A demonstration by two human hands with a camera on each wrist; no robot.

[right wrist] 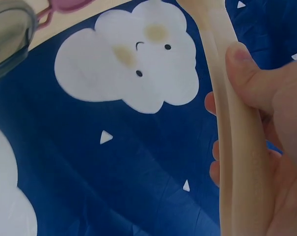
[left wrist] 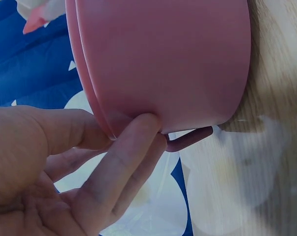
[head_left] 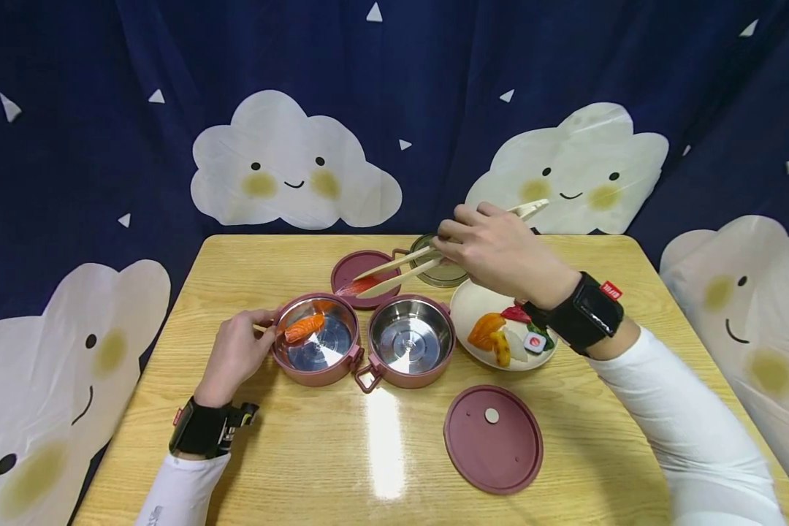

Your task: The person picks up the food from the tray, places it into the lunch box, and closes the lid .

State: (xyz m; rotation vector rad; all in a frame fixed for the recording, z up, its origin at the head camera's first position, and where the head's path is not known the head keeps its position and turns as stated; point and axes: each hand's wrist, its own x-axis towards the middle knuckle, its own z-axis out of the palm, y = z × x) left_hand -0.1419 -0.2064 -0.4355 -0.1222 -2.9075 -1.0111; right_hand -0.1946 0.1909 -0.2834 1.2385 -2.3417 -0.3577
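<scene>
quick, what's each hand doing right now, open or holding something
Left hand: closed, pinching the side of the left pot.
Right hand: closed, holding the tongs, with a blurred red piece at their tips.

This looks like a staged indoor filming corner: a navy drape (head_left: 434,73) with white triangles (head_left: 374,13) and smiling clouds (head_left: 296,146) (yellow-cheeked ones) hangs beyond the wooden tabletop's (head_left: 302,460) far edge and side edges.

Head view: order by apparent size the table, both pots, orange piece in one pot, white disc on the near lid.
1. Table
2. Left pot and right pot: too alike to rank
3. Orange piece
4. White disc
</scene>
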